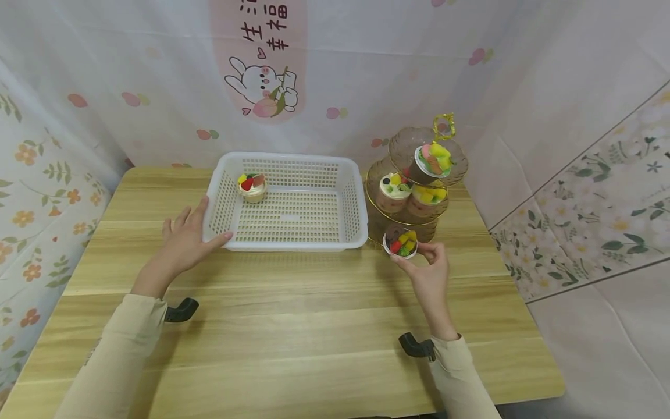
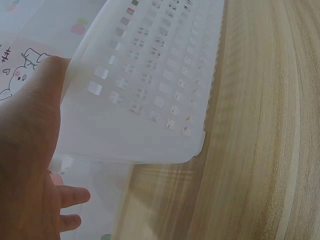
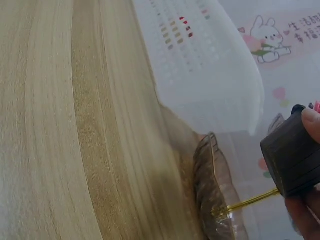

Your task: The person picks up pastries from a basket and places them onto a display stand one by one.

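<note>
My right hand [image 1: 430,272] pinches a dark cupcake [image 1: 402,242] topped with fruit pieces, by its side. It holds the cupcake over the front of the bottom tier of a tiered cake stand [image 1: 402,142]. In the right wrist view the dark cup [image 3: 290,155] is tilted between thumb and fingers, above the stand's scalloped plate. At the front left corner of a white plastic basket [image 1: 293,246], my left hand [image 1: 184,240] rests with fingers spread and thumb on the rim. A pale cupcake [image 1: 253,189] with cream and fruit stands in the basket's left part.
One cupcake [image 1: 432,162] sits on the stand's top tier. Two more, a cream-topped cupcake [image 1: 394,195] and a yellow-topped cupcake [image 1: 426,198], stand on the middle tier. A patterned curtain [image 1: 345,70] hangs behind the wooden table [image 1: 293,331].
</note>
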The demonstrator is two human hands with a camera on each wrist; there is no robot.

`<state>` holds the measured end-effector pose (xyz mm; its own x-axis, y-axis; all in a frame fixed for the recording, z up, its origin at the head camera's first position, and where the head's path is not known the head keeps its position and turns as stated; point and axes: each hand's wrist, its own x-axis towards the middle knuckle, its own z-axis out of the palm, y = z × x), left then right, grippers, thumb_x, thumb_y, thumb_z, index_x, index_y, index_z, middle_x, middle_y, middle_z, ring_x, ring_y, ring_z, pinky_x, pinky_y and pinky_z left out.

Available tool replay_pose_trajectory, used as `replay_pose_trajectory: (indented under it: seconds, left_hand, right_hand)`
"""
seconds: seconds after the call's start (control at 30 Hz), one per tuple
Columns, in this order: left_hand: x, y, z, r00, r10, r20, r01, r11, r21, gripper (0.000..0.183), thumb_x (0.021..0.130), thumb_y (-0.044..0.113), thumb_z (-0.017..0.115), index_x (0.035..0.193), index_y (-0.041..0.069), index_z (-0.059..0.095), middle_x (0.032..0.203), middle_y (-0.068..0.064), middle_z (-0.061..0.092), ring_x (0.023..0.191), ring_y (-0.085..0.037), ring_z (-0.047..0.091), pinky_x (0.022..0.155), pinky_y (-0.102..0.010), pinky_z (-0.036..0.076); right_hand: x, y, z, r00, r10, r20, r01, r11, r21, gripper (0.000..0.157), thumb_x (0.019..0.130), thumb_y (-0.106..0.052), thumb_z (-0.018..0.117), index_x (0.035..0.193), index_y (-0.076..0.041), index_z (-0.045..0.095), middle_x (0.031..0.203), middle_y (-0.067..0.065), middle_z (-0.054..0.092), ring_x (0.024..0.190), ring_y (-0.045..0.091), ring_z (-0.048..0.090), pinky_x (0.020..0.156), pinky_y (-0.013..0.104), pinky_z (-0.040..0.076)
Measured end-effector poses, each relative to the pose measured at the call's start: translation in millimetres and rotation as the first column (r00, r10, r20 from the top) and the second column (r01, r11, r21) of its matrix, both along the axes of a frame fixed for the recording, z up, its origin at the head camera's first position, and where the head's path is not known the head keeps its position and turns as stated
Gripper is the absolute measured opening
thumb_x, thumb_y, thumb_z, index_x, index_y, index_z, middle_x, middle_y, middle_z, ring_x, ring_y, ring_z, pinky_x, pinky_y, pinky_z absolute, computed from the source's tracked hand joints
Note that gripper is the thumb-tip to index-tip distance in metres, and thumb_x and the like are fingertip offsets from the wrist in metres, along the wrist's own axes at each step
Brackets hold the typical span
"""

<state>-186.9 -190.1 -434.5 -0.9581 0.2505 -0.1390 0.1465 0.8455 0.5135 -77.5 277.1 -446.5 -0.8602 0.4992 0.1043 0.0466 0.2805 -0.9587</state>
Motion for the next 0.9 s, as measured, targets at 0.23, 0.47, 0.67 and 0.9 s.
replay_pose_trajectory:
  seconds: [0.23,0.47,0.67,0.9]
  left_hand:
    - [1.5,-1,-0.1,1.0,-0.003,0.002,0.003,1.0,0.002,0.107,0.091,0.068,0.05,0.159,0.01,-0.01,0.161,-0.032,0.015,0.148,-0.056,0.003,0.109,-0.079,-0.007]
    - [1.4,-1,-1.0,1.0,-0.006,0.0,0.006,1.0,0.0,0.107,0.092,0.068,0.049,0.159,0.01,-0.011,0.161,-0.033,0.015,0.148,-0.057,0.003,0.11,-0.078,-0.006]
    - [1.1,1,-0.8,1.0,-0.009,0.001,0.009,1.0,-0.003,0.107,0.092,0.068,0.05,0.159,0.009,-0.01,0.16,-0.034,0.015,0.148,-0.057,0.004,0.109,-0.079,-0.006]
    - [0.1,1,0.7,1.0,-0.005,0.001,0.005,1.0,0.01,0.107,0.092,0.067,0.05,0.159,0.01,-0.01,0.161,-0.033,0.016,0.148,-0.057,0.004,0.109,-0.079,-0.006]
  right_hand:
    - [-7.5,-1,-5.8,1.0,-0.024,0.013,0.024,0.999,0.02,0.059,0.066,-0.015,0.093,0.107,-0.005,0.052,0.111,0.006,0.065,0.114,0.016,0.062,0.08,0.021,0.052]
    - [-9.5,-1,-7.8,0.999,-0.007,0.049,0.005,0.999,0.037,0.06,0.067,-0.017,0.092,0.108,-0.005,0.05,0.115,0.007,0.063,0.113,0.018,0.061,0.075,0.016,0.048]
    - [-7.8,0,-8.8,0.995,0.0,0.1,-0.007,0.998,0.064,0.062,0.068,-0.021,0.092,0.108,-0.004,0.05,0.114,0.006,0.064,0.112,0.017,0.061,0.079,0.02,0.047]
    - [-17.2,2,-11.9,0.99,-0.039,0.139,0.023,0.993,0.115,0.06,0.068,-0.023,0.092,0.107,-0.004,0.051,0.112,0.015,0.068,0.106,0.021,0.062,0.073,0.021,0.044]
